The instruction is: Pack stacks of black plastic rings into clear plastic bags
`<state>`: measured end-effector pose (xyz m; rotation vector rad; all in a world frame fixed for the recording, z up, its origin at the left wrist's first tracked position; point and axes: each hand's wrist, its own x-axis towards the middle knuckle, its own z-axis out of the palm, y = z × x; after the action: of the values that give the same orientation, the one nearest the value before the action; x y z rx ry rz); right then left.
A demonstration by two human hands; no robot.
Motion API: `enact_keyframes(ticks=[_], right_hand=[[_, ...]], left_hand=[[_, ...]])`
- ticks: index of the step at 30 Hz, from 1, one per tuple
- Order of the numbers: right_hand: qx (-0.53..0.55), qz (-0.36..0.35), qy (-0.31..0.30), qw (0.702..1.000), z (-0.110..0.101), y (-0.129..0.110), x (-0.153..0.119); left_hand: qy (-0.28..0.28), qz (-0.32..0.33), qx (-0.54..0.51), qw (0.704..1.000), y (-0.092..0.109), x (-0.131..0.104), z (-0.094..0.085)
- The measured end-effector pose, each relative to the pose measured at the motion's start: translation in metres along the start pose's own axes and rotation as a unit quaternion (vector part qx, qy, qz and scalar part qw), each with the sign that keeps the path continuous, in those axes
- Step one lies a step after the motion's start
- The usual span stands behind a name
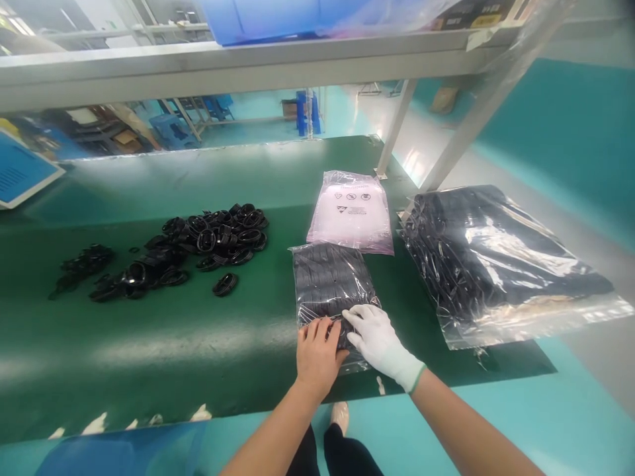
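Observation:
A clear plastic bag [330, 277] packed with black ribbed parts lies on the green table, near its front edge. My bare left hand [317, 350] rests on the lower part of this bag, fingers spread over the plastic. On the bag's lower right lies my right hand [380, 340] in a white glove, its fingers extended and apart. Just behind the bag is a pinkish pouch [352, 211] with printed symbols. A larger clear bag [496, 244] filled with black parts sits to the right.
Loose black rings [223, 235] form a pile on the left of the green table [198, 357], with smaller black pieces [86, 261] farther left. A metal shelf [297, 66] holding a blue bin [268, 20] spans above. A blue-panelled object [22, 172] stands at the far left.

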<state>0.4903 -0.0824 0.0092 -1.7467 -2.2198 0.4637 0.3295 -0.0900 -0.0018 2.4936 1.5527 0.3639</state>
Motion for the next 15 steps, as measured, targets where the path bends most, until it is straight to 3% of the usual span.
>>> enact_keyframes(ticks=[7, 11, 15], right_hand=[[-0.013, 0.005, 0.012, 1.000, 0.005, -0.001, 0.000], [-0.013, -0.001, 0.003, 1.000, 0.002, -0.001, 0.000], [-0.009, 0.004, -0.007, 1.000, 0.000, -0.002, -0.002]], left_hand=[[0.008, 0.051, -0.027, 0.998, -0.011, -0.004, 0.005], [0.010, 0.027, -0.030, 0.999, -0.009, -0.001, 0.002], [-0.036, 0.007, -0.078, 0.996, -0.014, 0.002, -0.004]])
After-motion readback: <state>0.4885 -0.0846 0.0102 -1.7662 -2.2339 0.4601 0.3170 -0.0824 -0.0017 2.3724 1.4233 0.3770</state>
